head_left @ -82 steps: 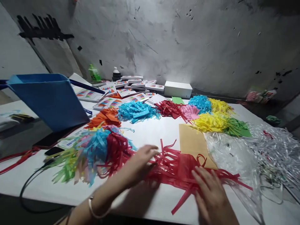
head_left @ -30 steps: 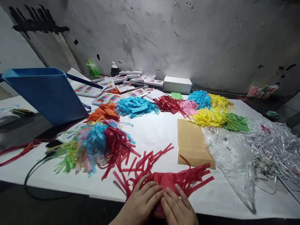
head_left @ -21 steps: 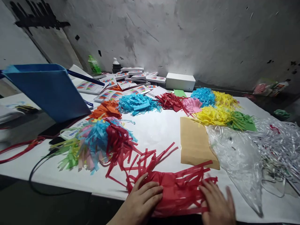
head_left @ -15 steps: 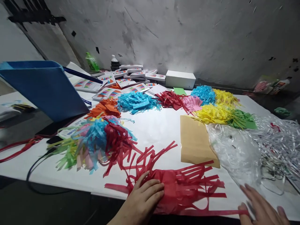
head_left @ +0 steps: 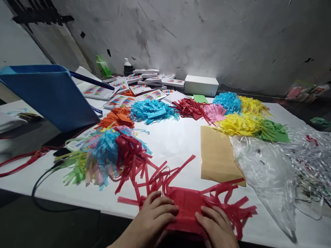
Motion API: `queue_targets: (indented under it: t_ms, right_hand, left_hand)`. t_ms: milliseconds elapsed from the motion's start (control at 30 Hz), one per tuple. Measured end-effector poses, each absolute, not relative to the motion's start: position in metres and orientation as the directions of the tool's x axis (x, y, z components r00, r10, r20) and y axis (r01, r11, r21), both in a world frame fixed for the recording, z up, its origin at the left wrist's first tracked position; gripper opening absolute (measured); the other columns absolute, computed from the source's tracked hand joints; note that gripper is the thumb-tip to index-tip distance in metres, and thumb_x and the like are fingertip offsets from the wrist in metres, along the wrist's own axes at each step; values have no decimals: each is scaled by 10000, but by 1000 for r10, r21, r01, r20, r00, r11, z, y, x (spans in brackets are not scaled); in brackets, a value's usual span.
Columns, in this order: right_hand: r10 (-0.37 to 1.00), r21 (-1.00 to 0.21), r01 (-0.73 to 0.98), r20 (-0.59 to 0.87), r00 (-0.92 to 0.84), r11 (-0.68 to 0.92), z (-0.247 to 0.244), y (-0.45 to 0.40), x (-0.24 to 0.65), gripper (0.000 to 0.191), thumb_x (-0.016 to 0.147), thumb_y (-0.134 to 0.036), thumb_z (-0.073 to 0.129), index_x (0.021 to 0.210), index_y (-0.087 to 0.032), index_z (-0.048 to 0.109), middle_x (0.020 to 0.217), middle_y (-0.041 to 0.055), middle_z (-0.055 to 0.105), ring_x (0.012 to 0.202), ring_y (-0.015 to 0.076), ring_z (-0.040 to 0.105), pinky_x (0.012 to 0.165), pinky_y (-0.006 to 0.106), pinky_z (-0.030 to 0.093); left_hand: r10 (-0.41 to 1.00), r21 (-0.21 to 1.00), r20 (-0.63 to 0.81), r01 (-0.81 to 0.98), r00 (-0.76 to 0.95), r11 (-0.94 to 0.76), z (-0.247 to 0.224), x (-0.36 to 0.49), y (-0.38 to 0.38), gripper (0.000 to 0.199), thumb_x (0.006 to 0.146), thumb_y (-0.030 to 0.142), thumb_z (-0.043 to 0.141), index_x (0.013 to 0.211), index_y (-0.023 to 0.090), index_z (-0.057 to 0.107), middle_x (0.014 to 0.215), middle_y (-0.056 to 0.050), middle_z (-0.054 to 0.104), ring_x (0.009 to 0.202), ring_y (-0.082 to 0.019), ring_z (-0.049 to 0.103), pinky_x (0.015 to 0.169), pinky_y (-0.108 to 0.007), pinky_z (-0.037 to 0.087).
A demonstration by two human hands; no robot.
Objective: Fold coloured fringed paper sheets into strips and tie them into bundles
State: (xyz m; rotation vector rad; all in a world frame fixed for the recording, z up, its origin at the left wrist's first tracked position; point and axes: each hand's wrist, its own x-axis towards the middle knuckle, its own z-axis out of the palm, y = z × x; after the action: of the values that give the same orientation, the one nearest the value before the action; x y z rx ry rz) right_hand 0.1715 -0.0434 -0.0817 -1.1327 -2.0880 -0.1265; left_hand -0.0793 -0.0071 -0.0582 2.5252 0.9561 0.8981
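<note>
A red fringed tissue paper tassel lies spread at the table's near edge, its cut strips fanning out to both sides. My left hand is on the left of its uncut middle band, fingers together and slightly bent over the paper. On the right of the same band my right hand holds it, fingertips on top. Both thumbs are hidden. Left of the hands is a multicoloured tassel pile, whose red strips reach towards the sheet.
Blue, red, pink, yellow, green and orange fringed bundles line the back, among them a blue bundle. Brown cardboard and a clear plastic bag lie at right. A blue bin, printed boxes and a white box stand behind.
My right hand has come in from the right, off the loose strips, onto the red paper's middle band. The right-hand strips have bunched and shifted. My left hand stays on the paper.
</note>
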Motion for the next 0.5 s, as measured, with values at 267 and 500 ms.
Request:
queue_targets:
  t_ms: [267, 500]
  right_hand:
    - [765, -352, 865, 641, -56, 358, -78, -23, 149, 111, 968, -168, 517, 1018, -205, 610, 802, 35, 693, 712, 201, 598, 802, 375, 424]
    - [773, -153, 947, 621, -131, 284, -82, -10, 152, 175, 1008, -265, 484, 1045, -173, 629, 766, 31, 694, 688, 200, 642, 753, 374, 397]
  left_hand:
    - [896, 450, 213, 775, 390, -444, -30, -60, 10, 225, 958, 162, 454, 775, 194, 582, 806, -39, 664, 778, -233, 563, 811, -437, 369]
    - [939, 308, 120, 888, 321, -343, -30, -52, 21, 202, 940, 180, 507, 771, 180, 619, 815, -54, 677, 799, -265, 586, 797, -443, 340]
